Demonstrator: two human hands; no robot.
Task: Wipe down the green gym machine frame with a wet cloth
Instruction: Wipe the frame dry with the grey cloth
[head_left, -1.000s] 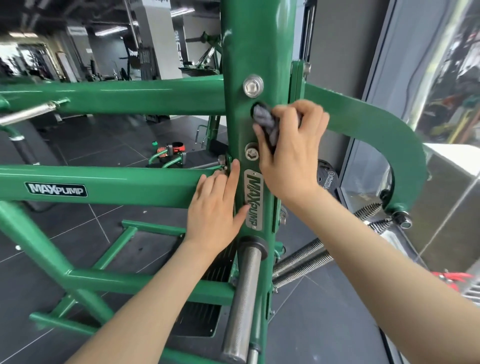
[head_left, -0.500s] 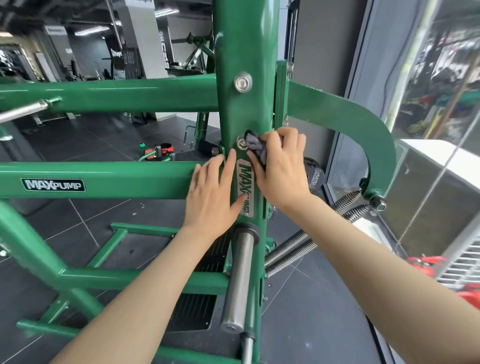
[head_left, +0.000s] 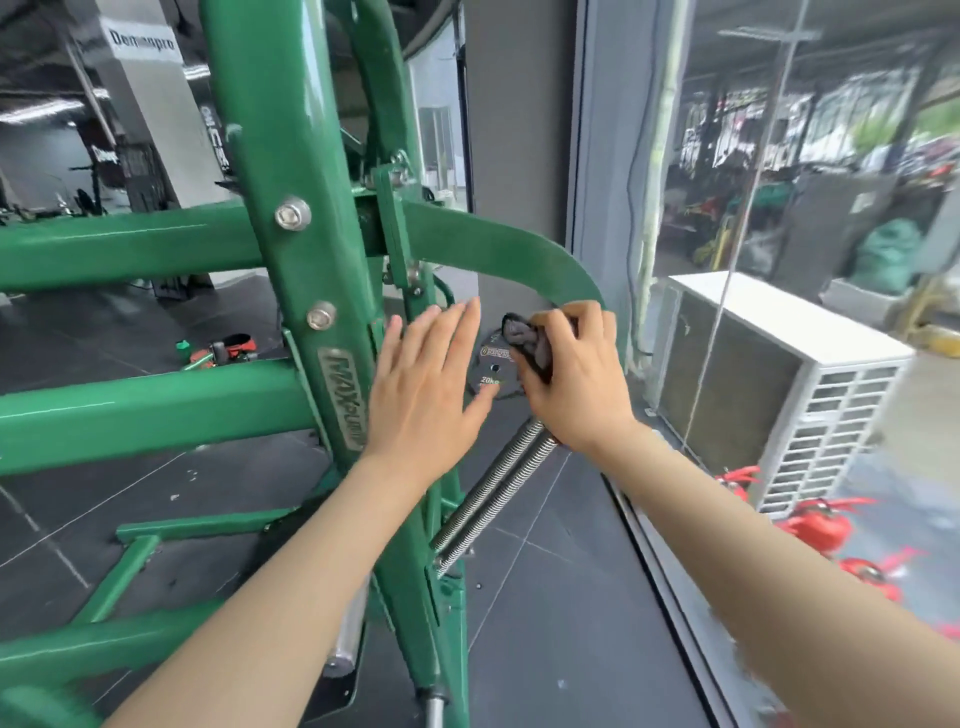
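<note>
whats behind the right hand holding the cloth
The right hand grips a dark cloth over the lower end of the curved green arm. Two springs emerge below; their attachment is covered.

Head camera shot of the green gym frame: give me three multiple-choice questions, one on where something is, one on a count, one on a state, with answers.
1. Where is the cloth?
A. draped on the horizontal bar
B. in the right hand, at the lower end of the curved green arm
C. on the floor

2. How many silver bolts show on the upright post above its nameplate?
A. two
B. four
C. none

3. How is the left hand?
A. fist
B. gripping a spring
C. open, fingers straight

Answers: 1 B, the right hand grips it at the curved green arm. 2 A, both sit on the upright post. 3 C, the left hand is flat.
</note>
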